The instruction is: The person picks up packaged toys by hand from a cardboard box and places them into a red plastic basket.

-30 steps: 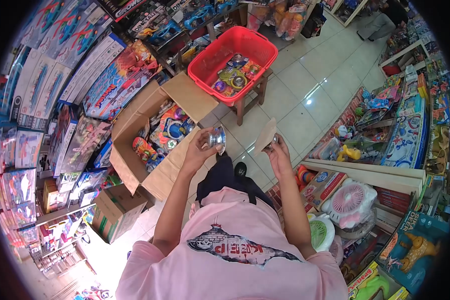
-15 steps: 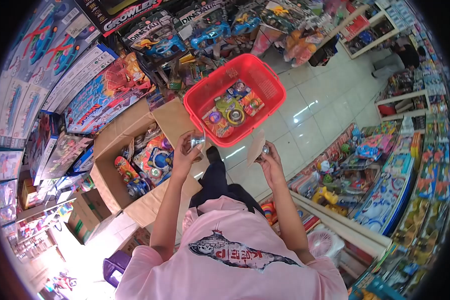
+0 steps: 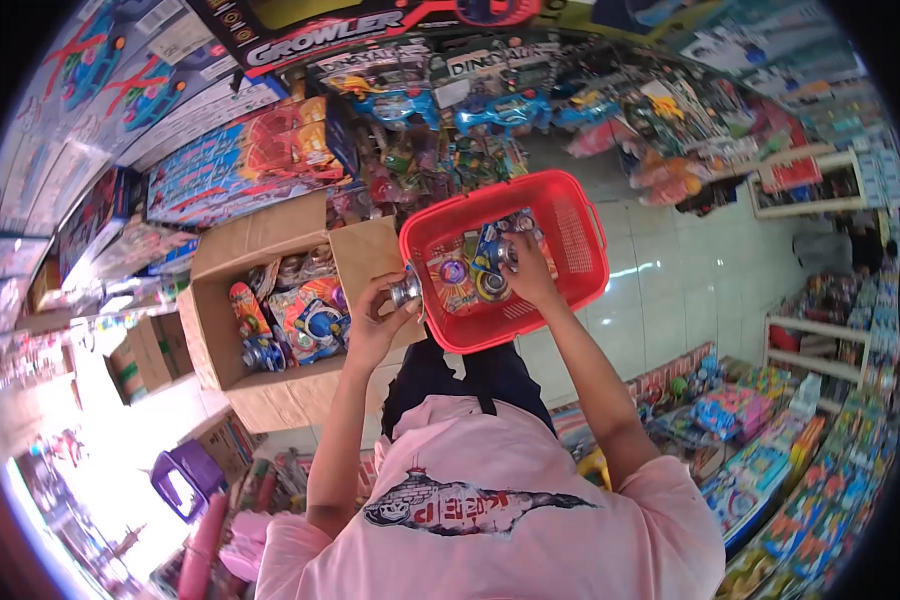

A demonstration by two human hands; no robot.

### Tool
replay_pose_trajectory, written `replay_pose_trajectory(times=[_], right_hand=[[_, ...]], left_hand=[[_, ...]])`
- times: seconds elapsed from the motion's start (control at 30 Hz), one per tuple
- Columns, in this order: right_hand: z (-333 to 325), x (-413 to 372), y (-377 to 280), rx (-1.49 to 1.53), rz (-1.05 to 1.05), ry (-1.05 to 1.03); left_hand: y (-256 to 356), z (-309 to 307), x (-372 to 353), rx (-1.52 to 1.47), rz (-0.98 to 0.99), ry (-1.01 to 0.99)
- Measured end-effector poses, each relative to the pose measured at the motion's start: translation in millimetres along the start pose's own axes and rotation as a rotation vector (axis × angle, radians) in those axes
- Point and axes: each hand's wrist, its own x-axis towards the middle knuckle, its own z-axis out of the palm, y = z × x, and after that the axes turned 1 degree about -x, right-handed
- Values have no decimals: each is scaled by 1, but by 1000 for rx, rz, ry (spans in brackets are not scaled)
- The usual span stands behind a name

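Note:
My left hand is closed on a silver round toy in clear packaging on a card, between the basket and the cardboard box. My right hand reaches down inside the red plastic basket, its fingers around a blue-carded round toy. Also in the basket lies an orange-carded toy with a purple disc, left of that hand. Part of the basket's contents is hidden beneath my right hand.
An open cardboard box of carded toys stands left of the basket. Dinosaur toy packs hang behind it. A purple bin is at lower left, with toy displays to the right.
My right hand has moved forward into the basket with its carded toy. My left hand still holds the silver toy. The view has shifted, so the basket appears lower and farther right.

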Motion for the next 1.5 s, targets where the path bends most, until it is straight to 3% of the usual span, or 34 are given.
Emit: replay_pose_trajectory(times=[0.07,0.13,0.23,0.27,0.37,0.53,0.67,0.73,0.77,0.83,0.87,0.93,1.0,1.07,1.17,1.23,1.37,1.43,1.5], right_hand=[[15,26,21,-169,2,-197],[25,51,29,-181,-79,-242],[39,79,47,-546,-104,-587],[41,82,50,-538,-127,-612],[59,86,77,-523,-216,-510],[60,79,86,-448,-165,-395],[31,76,71,-372,-72,-514],[8,66,53,-334,-199,-227],[8,63,55,-335,-204,-228],[10,54,63,120,-103,-215],[5,47,63,116,-100,-218],[-11,38,29,381,50,-344],[-4,36,30,335,4,-351],[7,40,34,288,-46,-353],[28,58,43,128,-10,-377],[46,71,51,-68,-98,-314],[64,85,64,-160,-99,-330],[53,86,65,-448,-361,-547],[47,86,63,-493,-374,-576]], left_hand=[[-3,5,-11,36,5,91],[0,15,-19,77,17,174],[-3,37,-37,83,25,323],[-10,44,-44,85,18,357],[-16,68,-53,149,-5,463],[-13,108,-44,326,-13,509],[-8,131,-17,439,-4,489],[-15,138,2,470,-4,481],[-34,135,13,561,32,478],[-51,139,35,595,24,468],[-59,143,44,629,11,455],[-96,140,62,642,10,449],[-130,133,80,752,89,440],[-136,128,93,658,41,410],[-151,115,114,730,7,356],[-154,109,127,856,9,364],[-187,91,149,852,22,385],[-216,80,155,881,64,313],[-221,76,157,847,50,300]])
